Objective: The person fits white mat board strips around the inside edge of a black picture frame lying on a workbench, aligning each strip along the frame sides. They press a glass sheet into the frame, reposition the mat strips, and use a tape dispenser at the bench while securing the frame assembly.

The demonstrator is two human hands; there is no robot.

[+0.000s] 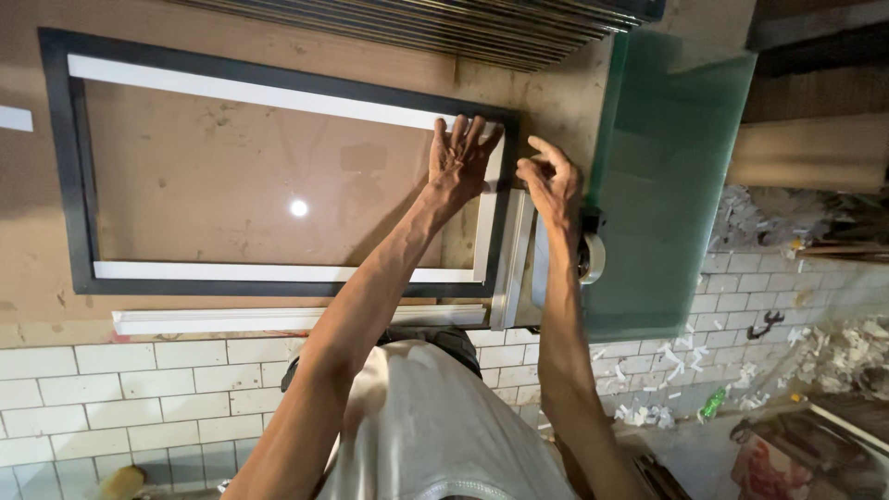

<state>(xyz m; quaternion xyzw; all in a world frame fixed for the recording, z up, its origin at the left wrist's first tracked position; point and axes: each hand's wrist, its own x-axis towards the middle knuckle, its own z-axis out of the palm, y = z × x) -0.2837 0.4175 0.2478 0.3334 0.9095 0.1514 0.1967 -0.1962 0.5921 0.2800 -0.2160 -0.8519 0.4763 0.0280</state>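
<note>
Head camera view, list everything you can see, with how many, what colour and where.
Picture frame: one, black, flat on the brown worktop, glass pane inside.
White strips: three inside the frame, along its top, bottom and right edges.
Loose white strip: one, on the worktop edge below the frame.
Metal strips: a few, silver, right of the frame.
Glass sheet: one, green-tinted, right of the worktop.
Tape roll: one, pale, beside the glass sheet.
Stacked mouldings: a dark pile, top of view.
Tiles: white, below the worktop.
Scraps: many, white, scattered on the tiles at right.
Left hand: flat on the frame's right corner.
Right hand: fingers pinched at the frame's outer edge.
</note>
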